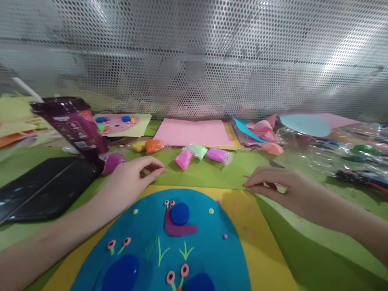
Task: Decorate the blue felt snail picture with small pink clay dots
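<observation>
Resting on the green table (212,171), the left hand (130,182) curls loosely, thumb and fingertips pinched together just above the top edge of the blue sheet (206,250); whether it holds anything I cannot tell. The right hand (273,184) pinches a thin pink stick (247,176) at the yellow sheet's (266,250) upper right corner. On the blue sheet lies a purple clay snail (178,224) with a blue shell. Clay packets (183,158) sit beyond the hands, a dark tablet (42,188) to the left.
</observation>
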`<state>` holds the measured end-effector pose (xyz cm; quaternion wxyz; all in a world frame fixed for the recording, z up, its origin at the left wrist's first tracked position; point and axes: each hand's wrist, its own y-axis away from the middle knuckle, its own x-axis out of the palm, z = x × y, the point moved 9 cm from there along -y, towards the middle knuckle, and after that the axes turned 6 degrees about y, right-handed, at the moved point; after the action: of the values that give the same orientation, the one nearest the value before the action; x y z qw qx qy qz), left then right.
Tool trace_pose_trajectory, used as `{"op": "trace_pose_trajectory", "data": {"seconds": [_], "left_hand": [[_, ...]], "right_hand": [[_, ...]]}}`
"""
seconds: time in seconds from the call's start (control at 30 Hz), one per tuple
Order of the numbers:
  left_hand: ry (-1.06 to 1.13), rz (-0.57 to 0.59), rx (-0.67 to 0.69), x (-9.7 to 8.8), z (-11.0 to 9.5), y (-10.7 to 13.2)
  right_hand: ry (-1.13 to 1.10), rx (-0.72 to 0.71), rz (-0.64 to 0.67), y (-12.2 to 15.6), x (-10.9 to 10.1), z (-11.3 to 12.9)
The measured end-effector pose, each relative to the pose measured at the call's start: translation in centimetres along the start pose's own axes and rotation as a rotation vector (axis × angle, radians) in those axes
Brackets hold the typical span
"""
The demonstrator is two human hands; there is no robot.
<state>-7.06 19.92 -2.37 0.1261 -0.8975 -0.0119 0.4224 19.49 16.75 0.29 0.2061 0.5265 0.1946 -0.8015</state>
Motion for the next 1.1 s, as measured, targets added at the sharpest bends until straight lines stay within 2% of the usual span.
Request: {"op": "trace_pose_trajectory", "data": {"seconds": [0.13, 0.2, 0.3, 0.4, 0.67, 0.83, 0.97, 1.1], "left_hand": [[0.031, -0.004, -0.007, 0.0, 0.0, 0.1], [0.045, 0.001, 0.002, 0.1, -0.1, 0.1], [0.073, 0.018, 0.024, 0.3, -0.3, 0.1], [0.094, 0.018, 0.029, 0.4, -0.6, 0.2], [0.102, 0.004, 0.162, 0.0, -2.9, 0.8], [0.079, 0.042, 0.250, 0.4, -3.6, 1.3], [0.044, 0.061, 0.231, 0.3, -2.7, 0.8], [0.018, 0.076, 0.230, 0.2, -1.9, 0.0]], "right_hand": [[0.114, -0.239, -0.100, 0.3, -0.1, 2.7], [0.171, -0.289, -0.113, 0.5, 0.3, 3.4], [0.258, -0.293, -0.178, 0.7, 0.6, 4.0], [0.326, -0.258, -0.166, 0.3, 1.6, 4.6], [0.273, -0.202, -0.177, -1.3, 3.0, 5.0], [0.239, -0.170, -0.258, -1.2, 1.8, 4.9], [0.192, -0.159, -0.320, -0.3, 0.1, 5.5], [0.136, -0.166, -0.361, 0.7, -0.5, 6.0]]}}
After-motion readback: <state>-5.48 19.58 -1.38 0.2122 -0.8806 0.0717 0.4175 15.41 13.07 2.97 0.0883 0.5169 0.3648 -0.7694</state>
